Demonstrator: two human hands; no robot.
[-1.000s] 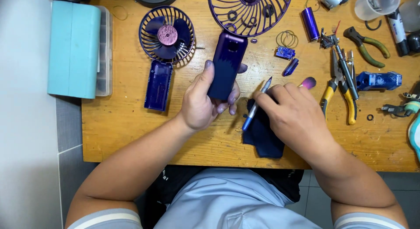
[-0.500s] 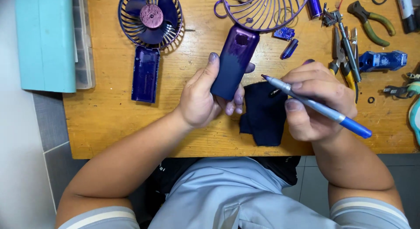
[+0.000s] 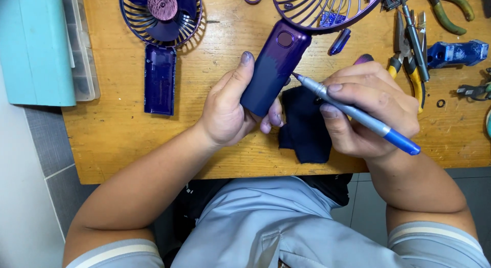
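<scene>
My left hand (image 3: pixel 230 109) grips the purple handle (image 3: pixel 273 68) of a small hand-held fan, holding it tilted over the wooden table (image 3: pixel 117 140). Its round wire grille (image 3: pixel 327 7) sits at the handle's top end. My right hand (image 3: pixel 371 112) holds a grey and blue screwdriver (image 3: pixel 358 114) like a pen, its tip touching the handle's right edge. A dark blue cloth (image 3: pixel 304 127) lies on the table under both hands.
A second purple fan head (image 3: pixel 161 14) and a flat purple cover (image 3: pixel 159 79) lie at the left. A teal box (image 3: pixel 33 48) stands at the table's left edge. Pliers (image 3: pixel 409 48), a blue part (image 3: pixel 455 52) and small pieces lie at the right.
My right hand picked the screwdriver up off the table, turned it and brought its tip to the fan handle. The camera has moved closer to the table.
</scene>
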